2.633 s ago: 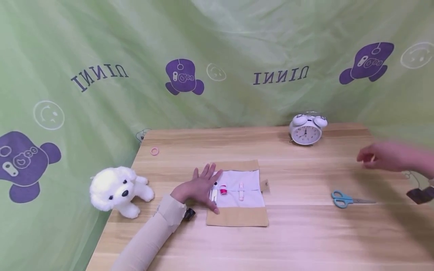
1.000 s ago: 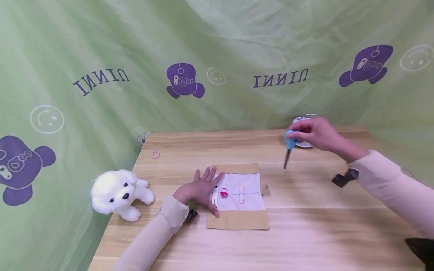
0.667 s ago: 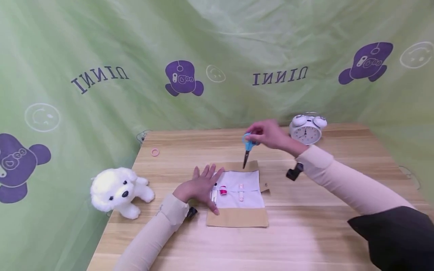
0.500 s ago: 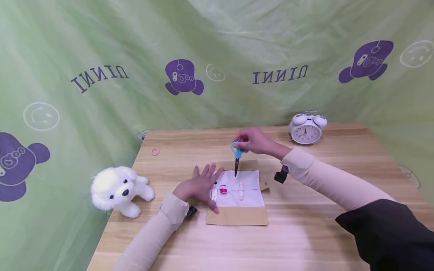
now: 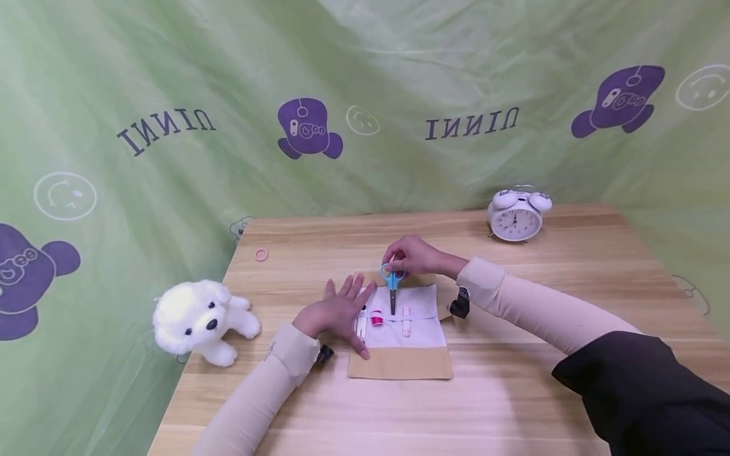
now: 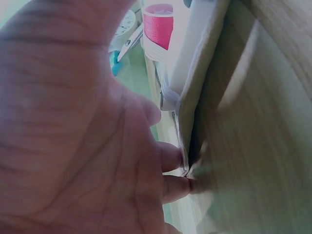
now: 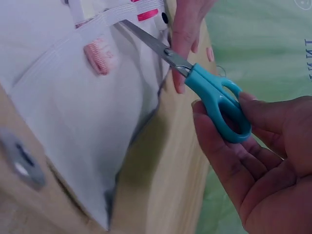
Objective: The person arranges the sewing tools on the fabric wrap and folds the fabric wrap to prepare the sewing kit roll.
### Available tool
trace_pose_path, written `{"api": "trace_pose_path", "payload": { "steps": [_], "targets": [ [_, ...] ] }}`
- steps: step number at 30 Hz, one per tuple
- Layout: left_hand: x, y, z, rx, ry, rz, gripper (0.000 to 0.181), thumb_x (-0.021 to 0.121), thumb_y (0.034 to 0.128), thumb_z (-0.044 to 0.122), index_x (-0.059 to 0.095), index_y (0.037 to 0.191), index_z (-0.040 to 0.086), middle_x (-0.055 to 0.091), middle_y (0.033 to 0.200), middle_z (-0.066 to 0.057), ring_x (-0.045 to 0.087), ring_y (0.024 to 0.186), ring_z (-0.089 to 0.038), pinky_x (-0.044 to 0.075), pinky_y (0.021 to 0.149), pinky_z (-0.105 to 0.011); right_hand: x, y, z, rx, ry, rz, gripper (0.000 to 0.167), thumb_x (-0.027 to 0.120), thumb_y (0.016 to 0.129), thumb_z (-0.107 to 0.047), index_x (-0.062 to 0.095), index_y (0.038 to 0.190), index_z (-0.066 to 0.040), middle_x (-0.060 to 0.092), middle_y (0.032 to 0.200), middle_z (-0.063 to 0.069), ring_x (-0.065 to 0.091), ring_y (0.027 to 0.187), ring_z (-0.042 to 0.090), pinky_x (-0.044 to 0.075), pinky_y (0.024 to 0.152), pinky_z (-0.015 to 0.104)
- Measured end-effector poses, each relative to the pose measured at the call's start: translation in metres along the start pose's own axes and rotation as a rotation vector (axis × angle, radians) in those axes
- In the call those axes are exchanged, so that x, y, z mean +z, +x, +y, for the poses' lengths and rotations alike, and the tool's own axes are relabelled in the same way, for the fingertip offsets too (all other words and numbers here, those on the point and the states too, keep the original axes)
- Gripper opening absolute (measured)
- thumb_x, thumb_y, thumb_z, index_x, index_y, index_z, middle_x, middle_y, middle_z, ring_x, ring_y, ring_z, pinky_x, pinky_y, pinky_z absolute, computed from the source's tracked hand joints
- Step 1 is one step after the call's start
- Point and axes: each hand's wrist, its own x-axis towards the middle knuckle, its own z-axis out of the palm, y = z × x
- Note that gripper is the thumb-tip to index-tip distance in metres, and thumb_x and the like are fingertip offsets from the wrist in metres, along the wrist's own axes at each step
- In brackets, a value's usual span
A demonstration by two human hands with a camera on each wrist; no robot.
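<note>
A tan fabric pouch [image 5: 399,364] with a white lining [image 5: 424,301] lies unfolded on the table. My left hand [image 5: 338,316] rests with spread fingers on its left edge. My right hand [image 5: 415,254] pinches the blue-handled scissors [image 5: 393,280] by the finger loops, blades downward over the lining. In the right wrist view the blade tip [image 7: 131,27] is at the white elastic band [image 7: 58,48]; whether it is under the band I cannot tell. The band holds a red thread spool [image 5: 377,318] and a pink-and-white rolled item [image 5: 407,322].
A white plush dog [image 5: 196,320] stands at the table's left edge. Behind the pouch to the left lies a small pink ring [image 5: 261,254]. A white alarm clock [image 5: 516,218] stands at the back right. Green printed fabric [image 5: 388,171] hangs behind the table [image 5: 485,399].
My right hand has picked the scissors up from the right side of the table, carried them left past the clock, and lowered them over the pouch. My left hand has stayed in place.
</note>
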Motion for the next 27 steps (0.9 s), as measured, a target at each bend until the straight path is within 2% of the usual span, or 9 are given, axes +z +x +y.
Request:
{"api": "trace_pose_path", "payload": {
  "steps": [6,13,19,27],
  "targets": [
    [-0.001,-0.001,0.0,-0.003,0.012,0.006,0.151,0.08,0.0538,0.079,-0.003,0.162,0.016,-0.01,0.17,-0.014,-0.007,0.158,-0.037,-0.001,0.119,-0.073,0.009,-0.002,0.011,0.071,0.034,-0.04,0.01,0.073,0.092,-0.016,0.074,0.095,-0.006,0.074,0.075,0.01,0.069,0.063,0.022,0.061,0.066,0.045],
    [-0.001,-0.002,0.001,-0.047,0.009,0.012,0.154,0.08,0.0513,0.082,-0.001,0.162,0.012,-0.009,0.171,-0.007,-0.006,0.159,-0.03,0.001,0.121,-0.07,0.015,-0.006,0.011,0.128,0.058,-0.039,0.009,0.074,0.091,-0.015,0.075,0.094,-0.008,0.074,0.077,0.008,0.066,0.062,0.015,0.061,0.063,0.038],
    [-0.003,-0.002,0.005,-0.078,0.043,0.007,0.154,0.079,0.051,0.082,0.0,0.162,0.01,-0.008,0.171,-0.006,-0.004,0.159,-0.028,0.0,0.124,-0.064,0.015,-0.008,0.014,0.128,-0.006,-0.031,0.008,0.075,0.09,-0.016,0.076,0.095,-0.01,0.075,0.076,0.006,0.067,0.061,0.015,0.059,0.06,0.033],
    [-0.005,-0.004,0.006,-0.085,0.071,0.014,0.153,0.08,0.0515,0.081,0.004,0.162,0.008,-0.005,0.171,-0.008,0.0,0.159,-0.029,0.001,0.123,-0.066,0.014,-0.009,0.014,0.109,-0.07,-0.063,0.008,0.075,0.09,-0.017,0.077,0.095,-0.01,0.073,0.075,0.004,0.066,0.06,0.015,0.057,0.057,0.03]
  ]
}}
